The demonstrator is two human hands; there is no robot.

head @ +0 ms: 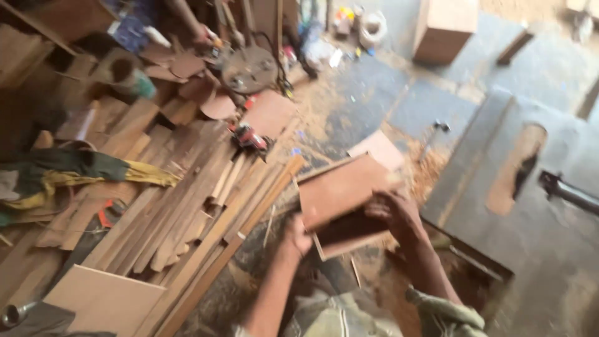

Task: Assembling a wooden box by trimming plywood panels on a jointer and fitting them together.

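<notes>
**A:** What have you got in your hands?

**B:** You're holding a flat, reddish-brown rectangular wooden board [340, 200], tilted, above the sawdust-strewn floor [349, 106]. A second board of the same sort lies under it, offset, showing a darker face and a pale edge.

**A:** How are your fingers placed?

**B:** Your left hand [298, 236] is clamped on the lower left corner of the boards, fingers curled shut round the edge. Your right hand [394, 211] grips the right-hand edge, fingers folded over the top face. The picture is blurred, so you can't make out each fingertip.

**A:** What's around you?

**B:** To your left lies a heap of long pale and brown wooden slats [187, 206], running aslant, one slat ending just beside the boards. A green and yellow cloth [81, 171] is draped over the heap further left, and a pale flat sheet of plywood [103, 299] lies near the bottom. To your right stands the grey flat top of a saw table [536, 237], close to your right forearm. Further off, another person's hand [203, 37] is at a round metal disc [249, 68], well apart from you.
</notes>
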